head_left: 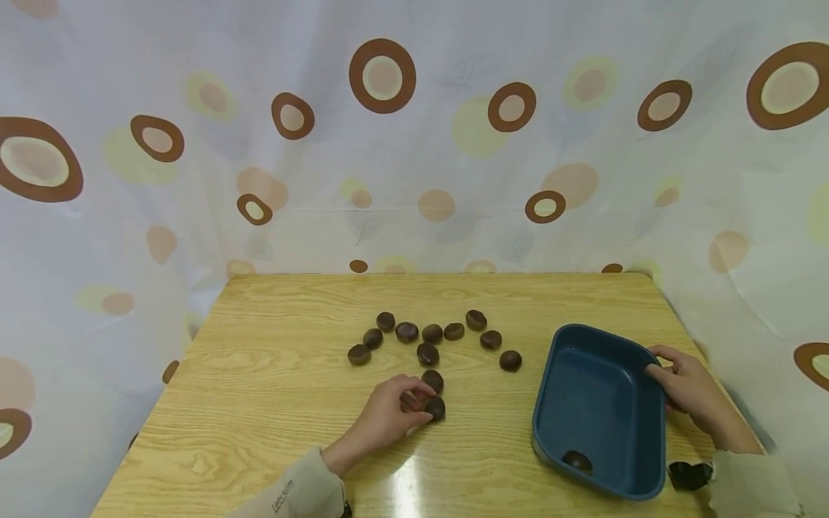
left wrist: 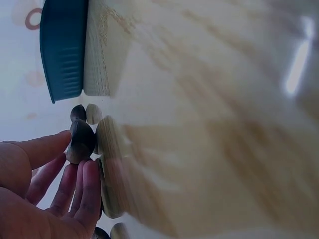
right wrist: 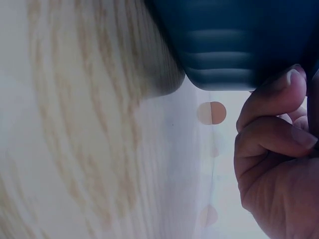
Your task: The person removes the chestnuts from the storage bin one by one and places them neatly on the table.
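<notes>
My left hand (head_left: 391, 414) pinches a dark brown chestnut (head_left: 438, 409) between thumb and fingers, low over the table. In the left wrist view the held chestnut (left wrist: 81, 139) sits between the fingertips. Just beyond it lies another chestnut (head_left: 432, 380), and a further chestnut (head_left: 428, 354) continues that line. On the right, my right hand (head_left: 696, 392) grips the rim of a deep blue rectangular tub (head_left: 599, 381), thumb over the inner side. A single chestnut (head_left: 577, 461) shows in the tub's near left corner. In the right wrist view the fingers (right wrist: 271, 137) curl at the tub's edge.
Several chestnuts spread left and right across the middle of the wooden table (head_left: 272, 403), the outermost being a left chestnut (head_left: 359, 354) and a right chestnut (head_left: 510, 360). A patterned curtain (head_left: 414, 158) hangs behind the table and along its sides.
</notes>
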Available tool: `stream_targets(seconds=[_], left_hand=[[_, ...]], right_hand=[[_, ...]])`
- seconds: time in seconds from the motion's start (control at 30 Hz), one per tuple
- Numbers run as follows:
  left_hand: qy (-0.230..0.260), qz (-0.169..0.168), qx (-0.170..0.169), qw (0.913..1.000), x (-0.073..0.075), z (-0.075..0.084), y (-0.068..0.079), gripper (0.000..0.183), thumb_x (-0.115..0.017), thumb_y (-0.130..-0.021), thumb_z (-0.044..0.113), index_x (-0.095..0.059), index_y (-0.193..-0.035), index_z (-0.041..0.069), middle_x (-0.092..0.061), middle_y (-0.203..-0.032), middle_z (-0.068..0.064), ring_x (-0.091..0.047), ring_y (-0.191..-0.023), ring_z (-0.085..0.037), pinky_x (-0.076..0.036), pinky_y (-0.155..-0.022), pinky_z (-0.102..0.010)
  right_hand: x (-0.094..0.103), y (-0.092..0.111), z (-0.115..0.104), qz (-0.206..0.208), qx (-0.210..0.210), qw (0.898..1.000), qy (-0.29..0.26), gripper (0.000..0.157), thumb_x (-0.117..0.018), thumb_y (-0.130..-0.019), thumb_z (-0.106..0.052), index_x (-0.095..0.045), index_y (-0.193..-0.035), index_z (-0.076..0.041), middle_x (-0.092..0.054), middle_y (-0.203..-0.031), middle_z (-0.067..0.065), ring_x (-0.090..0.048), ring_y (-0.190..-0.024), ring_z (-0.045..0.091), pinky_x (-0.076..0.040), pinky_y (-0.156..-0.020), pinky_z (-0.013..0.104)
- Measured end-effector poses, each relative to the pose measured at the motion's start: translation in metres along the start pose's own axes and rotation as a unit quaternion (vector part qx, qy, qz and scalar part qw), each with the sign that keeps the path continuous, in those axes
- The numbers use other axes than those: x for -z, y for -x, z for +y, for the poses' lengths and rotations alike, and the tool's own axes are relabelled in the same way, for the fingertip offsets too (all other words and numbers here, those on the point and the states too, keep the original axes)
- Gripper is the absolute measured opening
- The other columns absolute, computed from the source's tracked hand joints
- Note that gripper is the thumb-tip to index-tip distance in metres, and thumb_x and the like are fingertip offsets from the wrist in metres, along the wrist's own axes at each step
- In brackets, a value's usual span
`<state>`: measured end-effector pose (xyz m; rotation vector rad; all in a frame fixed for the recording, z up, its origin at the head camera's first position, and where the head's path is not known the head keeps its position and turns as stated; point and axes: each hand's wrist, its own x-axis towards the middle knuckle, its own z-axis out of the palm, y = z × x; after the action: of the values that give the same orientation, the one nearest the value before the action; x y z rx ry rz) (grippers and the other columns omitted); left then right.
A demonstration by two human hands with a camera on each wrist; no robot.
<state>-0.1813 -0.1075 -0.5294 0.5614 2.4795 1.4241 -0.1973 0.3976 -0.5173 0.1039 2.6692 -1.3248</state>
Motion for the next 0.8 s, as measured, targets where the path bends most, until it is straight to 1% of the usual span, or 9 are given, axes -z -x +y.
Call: stream_targets(seconds=[0.23, 0.37, 0.5, 0.6, 0.73, 0.8], left_hand=[[-0.004, 0.013, -0.005, 0.9999, 0.002, 0.002, 0.0, 0.029, -0.083, -0.089, 0.009, -0.074, -0.116, 0.009, -0.068, -0.107, -0.007, -0.067, -0.089, -0.014, -0.057, -0.08, -0.023], [-0.001, 0.026, -0.013, 0.9996, 0.003, 0.007, -0.001, 0.027, -0.082, -0.09, 0.012, -0.074, -0.116, 0.009, -0.068, -0.106, -0.008, -0.068, -0.089, -0.012, -0.058, -0.081, -0.023], [0.019, 0.029, -0.027, 0.999, 0.0, 0.016, -0.005, 0.028, -0.081, -0.091, 0.013, -0.073, -0.118, 0.007, -0.069, -0.107, -0.009, -0.067, -0.089, -0.011, -0.058, -0.08, -0.022], [0.038, 0.016, -0.047, 0.998, -0.005, 0.026, -0.009, 0.03, -0.079, -0.093, 0.013, -0.073, -0.121, 0.007, -0.069, -0.108, -0.013, -0.066, -0.088, -0.01, -0.058, -0.08, -0.022], [0.059, -0.02, -0.079, 0.9949, -0.018, 0.041, -0.018, 0.029, -0.077, -0.096, 0.015, -0.072, -0.125, 0.014, -0.068, -0.111, -0.016, -0.066, -0.09, -0.006, -0.058, -0.08, -0.021], [0.066, -0.041, -0.094, 0.9925, -0.027, 0.05, -0.024, 0.029, -0.075, -0.098, 0.017, -0.071, -0.126, 0.017, -0.068, -0.112, -0.013, -0.066, -0.092, -0.003, -0.058, -0.081, -0.02]], right_hand=[[0.0, 0.0, 0.0, -0.003, 0.0, 1.0, 0.001, 0.042, -0.045, -0.11, -0.018, -0.046, -0.142, 0.009, -0.053, -0.051, 0.0, -0.046, -0.038, 0.012, -0.045, -0.04, 0.032], [0.001, -0.001, 0.001, 0.0, 0.006, 1.0, 0.004, 0.042, -0.045, -0.11, -0.018, -0.046, -0.142, 0.01, -0.052, -0.05, -0.001, -0.045, -0.037, 0.012, -0.045, -0.04, 0.033], [0.001, -0.002, 0.002, 0.002, 0.01, 1.0, 0.007, 0.042, -0.045, -0.111, -0.018, -0.046, -0.142, 0.01, -0.051, -0.05, 0.0, -0.044, -0.037, 0.012, -0.045, -0.04, 0.034], [0.001, -0.002, 0.001, 0.002, 0.012, 1.0, 0.005, 0.041, -0.045, -0.111, -0.019, -0.046, -0.141, 0.009, -0.051, -0.05, 0.0, -0.044, -0.037, 0.013, -0.045, -0.04, 0.034], [0.001, -0.001, 0.0, 0.002, 0.012, 1.0, 0.006, 0.04, -0.045, -0.11, -0.019, -0.048, -0.14, 0.008, -0.052, -0.05, 0.001, -0.044, -0.037, 0.013, -0.045, -0.039, 0.034], [0.001, -0.001, -0.001, 0.002, 0.008, 1.0, 0.008, 0.04, -0.045, -0.11, -0.019, -0.048, -0.139, 0.008, -0.052, -0.05, 0.001, -0.044, -0.036, 0.013, -0.045, -0.039, 0.034]])
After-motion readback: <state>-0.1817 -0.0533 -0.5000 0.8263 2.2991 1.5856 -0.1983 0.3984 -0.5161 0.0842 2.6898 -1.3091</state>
